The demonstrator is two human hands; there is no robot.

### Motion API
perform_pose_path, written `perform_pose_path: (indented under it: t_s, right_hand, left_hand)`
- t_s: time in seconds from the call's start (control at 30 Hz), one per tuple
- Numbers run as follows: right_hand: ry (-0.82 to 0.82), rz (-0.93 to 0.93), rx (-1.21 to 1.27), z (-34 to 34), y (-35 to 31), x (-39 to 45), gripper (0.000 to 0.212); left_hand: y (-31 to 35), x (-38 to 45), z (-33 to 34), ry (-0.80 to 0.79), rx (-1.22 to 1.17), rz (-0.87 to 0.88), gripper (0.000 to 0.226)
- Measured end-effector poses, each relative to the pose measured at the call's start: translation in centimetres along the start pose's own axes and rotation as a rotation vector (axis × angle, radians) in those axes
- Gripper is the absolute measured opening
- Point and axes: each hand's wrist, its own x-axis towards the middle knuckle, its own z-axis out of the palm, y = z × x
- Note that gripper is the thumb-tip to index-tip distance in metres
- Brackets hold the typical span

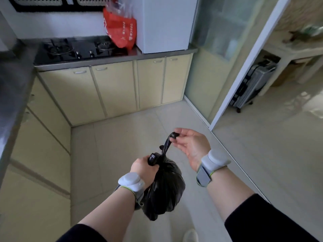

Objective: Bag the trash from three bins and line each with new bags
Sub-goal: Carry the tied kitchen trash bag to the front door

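the left hand (143, 167) is gripping the gathered neck of a full black bag (165, 187), fingers curled tight round the twisted plastic. the bag is hanging in the air below that hand, above the tiled floor (122, 137), touching nothing else. the right hand (190, 144) is pinching the end of a black strip (168, 142) that is rising from the bag's neck, thumb and fingertips closing on its tip while the other fingers are lying loosely curled. the strip is stretching up and to the right between the two hands. both wrists are wearing grey bands with white pods.

behind, a table (15, 81) is running along the left wall and turning across the back, carrying a black stove (78, 49). a red bag (120, 32) is hanging just beside a white box (166, 23) at the stove's right end. cream cupboards (113, 88) are standing under the table. through the doorway on the right a suitcase (253, 84) is standing.
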Motion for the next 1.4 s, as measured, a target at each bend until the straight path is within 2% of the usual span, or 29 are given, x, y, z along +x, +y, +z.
perform_pose_path:
  t_s: [0.1, 0.2, 0.27, 0.37, 0.5, 0.6, 0.7, 0.77, 0.9, 1.13, 1.4]
  right_hand:
    - [0.095, -0.066, -0.176, -6.2, -0.6, 1.1, 0.038]
    - [0.09, -0.076, -0.425, -12.3, -0.9, 1.6, 0.056]
    - [0.025, -0.088, -0.603, -14.0, -0.7, 1.6, 0.061]
    - [-0.075, -0.071, -0.814, -19.2, -1.9, 2.2, 0.061]
    - [0.028, -0.094, -0.9, -27.1, -4.9, 3.8, 0.047]
    - [0.148, -0.105, -0.931, -32.1, -7.2, 4.9, 0.031]
    - [0.276, -0.098, -0.935, -37.7, -9.2, 6.3, 0.022]
    - [0.365, -0.083, -0.901, -40.9, -10.5, 7.6, 0.022]
    - [0.489, -0.067, -0.829, -46.0, -12.2, 10.2, 0.022]
    - [0.658, -0.006, -0.754, -54.0, -14.8, 16.3, 0.018]
    - [0.886, 0.108, -0.595, -62.7, -19.9, 24.5, 0.021]
  left_hand:
    - [4.9, 0.2, 2.4, -0.082, -0.003, 0.082, 0.005]
    - [10.6, 0.8, 5.6, -0.135, 0.014, 0.189, 0.006]
    - [12.8, 1.0, 6.6, -0.145, -0.008, 0.234, 0.006]
    - [18.1, 1.8, 11.0, -0.131, -0.033, 0.275, 0.012]
    - [25.4, 2.6, 17.2, -0.198, -0.043, 0.318, 0.019]
    - [29.9, 3.0, 21.1, -0.207, -0.055, 0.34, 0.028]
    - [34.8, 3.7, 25.0, -0.201, -0.046, 0.385, 0.021]
    - [37.7, 4.5, 26.6, -0.273, -0.035, 0.427, 0.01]
    - [41.9, 6.9, 29.4, -0.29, -0.071, 0.46, 0.024]
    - [48.9, 13.8, 35.2, -0.398, -0.114, 0.474, 0.011]
    - [60.5, 22.8, 41.9, -0.635, -0.083, 0.539, 0.021]
